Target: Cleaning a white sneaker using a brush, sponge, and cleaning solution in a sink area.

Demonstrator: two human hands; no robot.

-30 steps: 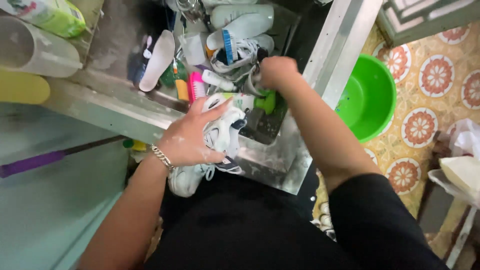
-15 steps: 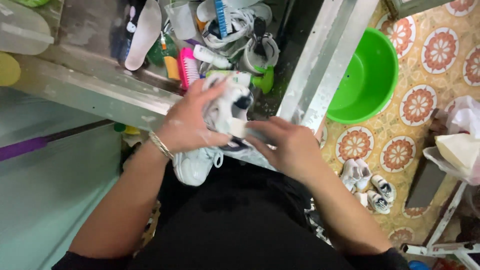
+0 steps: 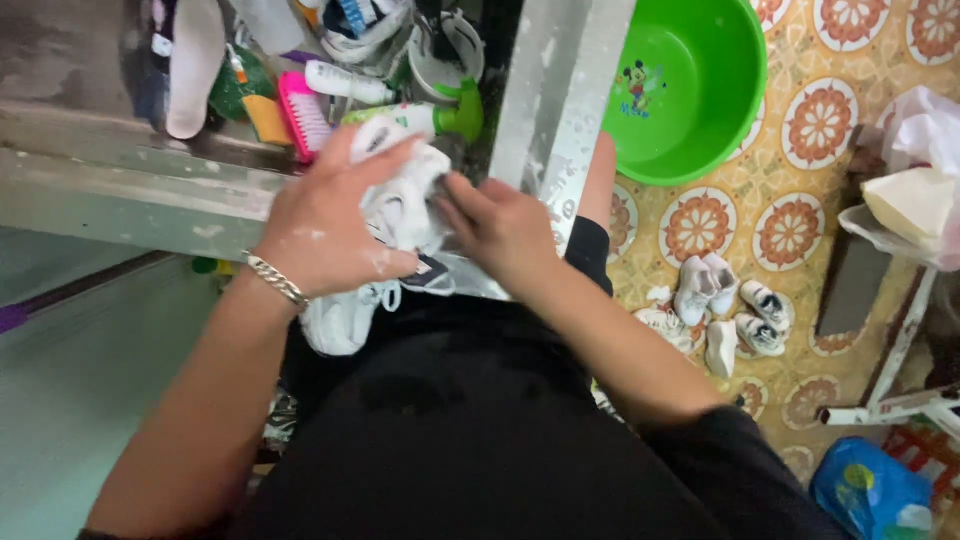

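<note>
My left hand is wrapped over a white sneaker at the front edge of a metal sink; a chain bracelet sits on that wrist. My right hand presses against the shoe's right side with curled fingers; I cannot tell what, if anything, is in its palm. A second white sneaker hangs below my left hand against my black clothing.
In the sink lie a pink brush, a green-capped bottle, a white insole and more shoes. A green plastic basin stands on the patterned tile floor, with several small white shoes beside my leg. A blue bag lies lower right.
My right hand came back from deep in the sink and met the sneaker held by my left hand. The view shifted right and down, showing more floor.
</note>
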